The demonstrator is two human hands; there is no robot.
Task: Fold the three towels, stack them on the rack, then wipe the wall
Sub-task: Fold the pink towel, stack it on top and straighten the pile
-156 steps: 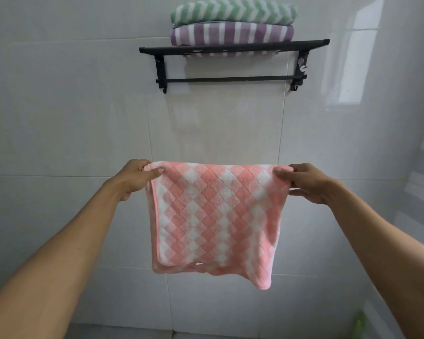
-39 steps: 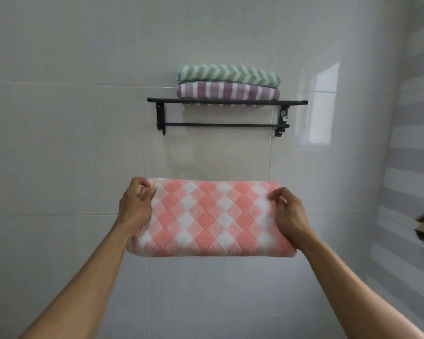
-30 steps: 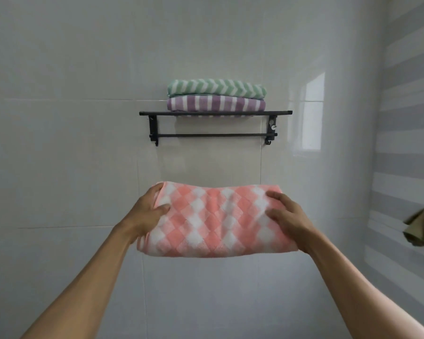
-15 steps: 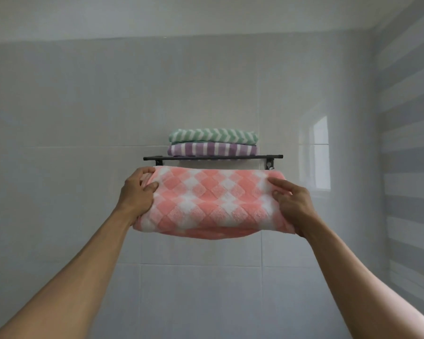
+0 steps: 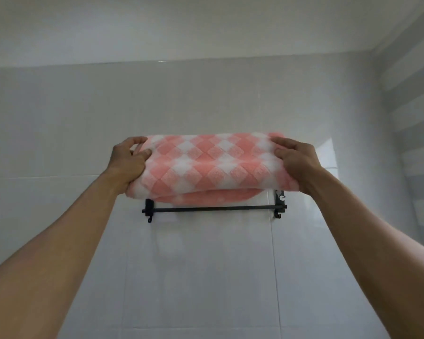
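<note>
The left hand (image 5: 129,165) is closed on the left end of the pink checked towel (image 5: 206,165), with the thumb pressed on the near face and the fingers curled over the top edge. The right hand (image 5: 296,162) grips the right end in the same way, its fingers bent over the upper corner. Both forearms are bare and reach up and forward from the lower corners of the view, almost straight, so the towel is held high between them.

Behind the hands there is a wall (image 5: 59,133) of large, glossy, pale tiles, with thin joints between them. A second wall at the far right has grey and white horizontal stripes. The ceiling (image 5: 181,25) is visible at the top. A bright reflection lies on the tiles just right of the right hand.

The black rack (image 5: 213,208) is fixed on the wall; only its lower bar, two brackets and small hooks show under the towel. The towel is folded into a thick, long bundle with a pattern of pink and white diamonds. Its lower folded layer hangs a little under the main bundle. The towel covers the upper part of the rack, and I cannot tell if it already rests on it.
</note>
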